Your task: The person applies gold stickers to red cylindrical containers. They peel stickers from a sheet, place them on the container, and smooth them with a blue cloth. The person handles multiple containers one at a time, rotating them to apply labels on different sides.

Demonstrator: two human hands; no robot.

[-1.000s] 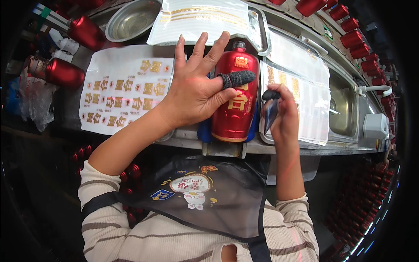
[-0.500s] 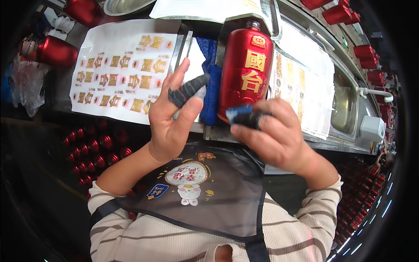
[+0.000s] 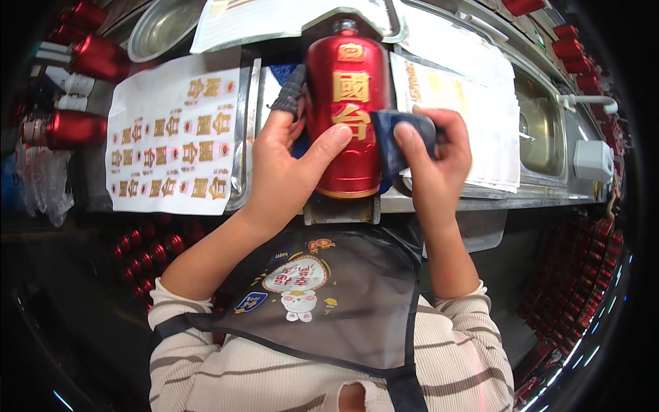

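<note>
A glossy red bottle (image 3: 348, 165) with gold characters and a gold emblem lies in a metal holder, neck pointing away from me. My left hand (image 3: 292, 154) grips its left side, thumb pressed on the front beside the lower character. Dark wrapping covers a finger of that hand. In my right hand (image 3: 439, 154) is a dark blue flat pad (image 3: 392, 144), pinched between thumb and fingers. The pad's edge meets the bottle's right side, next to the lower character. Whether it is stiff or soft I cannot tell.
To the left lies a white sheet (image 3: 171, 151) of gold character transfers; another stack of sheets (image 3: 473, 117) is on the right. Beyond are a metal bowl (image 3: 154, 34) and a sink (image 3: 539, 130) with a white tap. More red bottles (image 3: 79, 129) stand at the left and below the counter.
My left hand has moved onto the bottle and taken hold of it. My right hand has turned the blue pad against the bottle's right side. The whole view has shifted slightly.
</note>
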